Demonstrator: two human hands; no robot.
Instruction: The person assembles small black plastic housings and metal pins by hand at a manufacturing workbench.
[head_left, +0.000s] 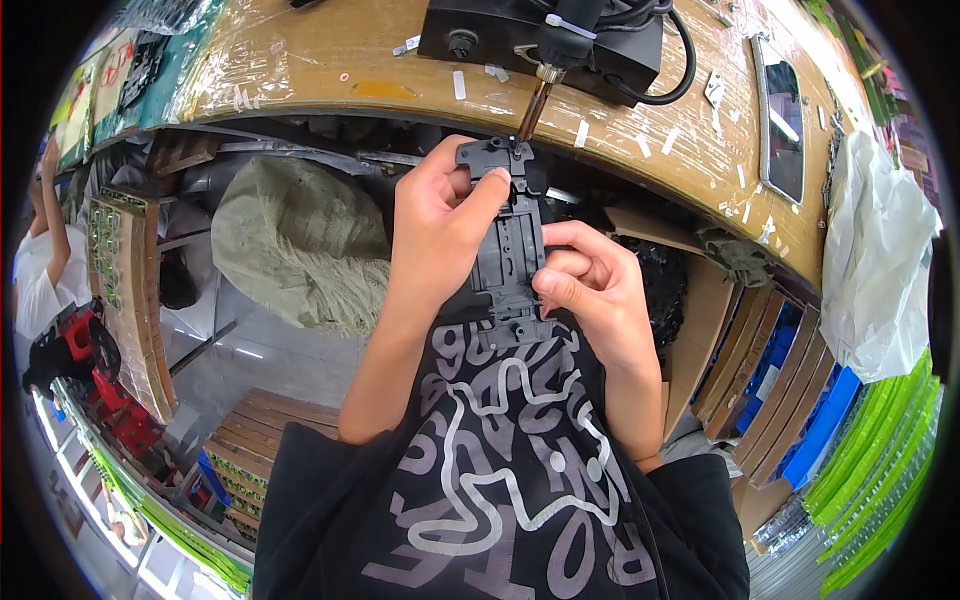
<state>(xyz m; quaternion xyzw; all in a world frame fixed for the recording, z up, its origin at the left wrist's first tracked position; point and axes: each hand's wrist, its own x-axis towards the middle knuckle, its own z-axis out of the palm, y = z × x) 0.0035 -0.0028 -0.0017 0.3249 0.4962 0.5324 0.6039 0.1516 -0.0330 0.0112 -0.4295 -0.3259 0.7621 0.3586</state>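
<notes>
A long black plastic chassis part (pixel 508 252), with slots, ribs and screw holes, is held upright in front of my chest. My left hand (pixel 432 240) grips its far end, thumb on the face and fingers behind. Against its right edge, my right hand (pixel 608 290) is closed, fingers curled and thumb tip near the index finger; whatever is pinched there is hidden or too small to name. An electric screwdriver (pixel 562 45) comes down from above, and its metal bit (pixel 532 112) meets the chassis part's far end near a corner hole.
On the film-wrapped bench (pixel 300 65) are a black box (pixel 480 35) with cables and a phone (pixel 780 120). A white plastic bag (pixel 875 260) hangs at the right, above stacked cardboard and blue trays (pixel 800 400). A cloth-covered bundle (pixel 300 240) sits below left. Another person (pixel 55 250) is far left.
</notes>
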